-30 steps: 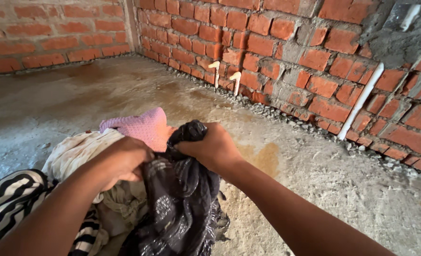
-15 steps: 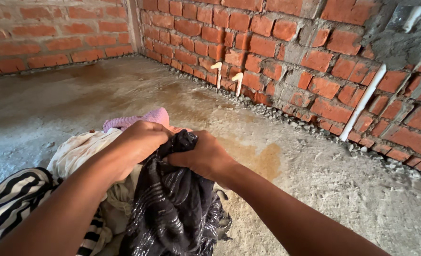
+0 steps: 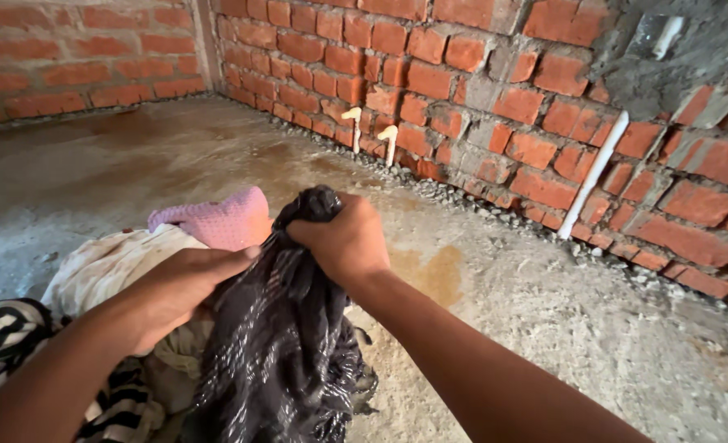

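Dark cloth: the black garment with pale flecks (image 3: 278, 344) sits at the lower centre of your view, bunched at its top end and hanging down in folds onto the pile below.
Right hand: your right hand (image 3: 343, 242) is fisted tight round the gathered top of the dark cloth, a knot of fabric poking out above the knuckles at 12 o'clock of the fist.
Left hand: your left hand (image 3: 179, 287) lies at 8 o'clock of the right one, fingers stretched almost flat, tips touching the cloth's left edge; whether it grips anything underneath, you cannot tell.
Pink piece: a pink knitted item (image 3: 216, 220) lies just beside the fist at 9 o'clock, partly behind the dark cloth.
Cream fabric: a crumpled off-white cloth (image 3: 105, 267) spreads under your left hand and forearm.
Striped fabric: a black-and-white striped cloth (image 3: 3, 344) lies at 8 o'clock of the pile, against the frame edge.
Floor: bare rough concrete (image 3: 544, 312) with damp brownish stains and gravel along the wall foot.
Walls: unplastered red brick (image 3: 495, 98) meeting in a corner at 11 o'clock.
Pipes: two short pale pipe stubs (image 3: 372, 135) at the wall base at 12 o'clock; a slanted white pipe (image 3: 593, 176) on the wall at 2 o'clock, well apart from the pile.
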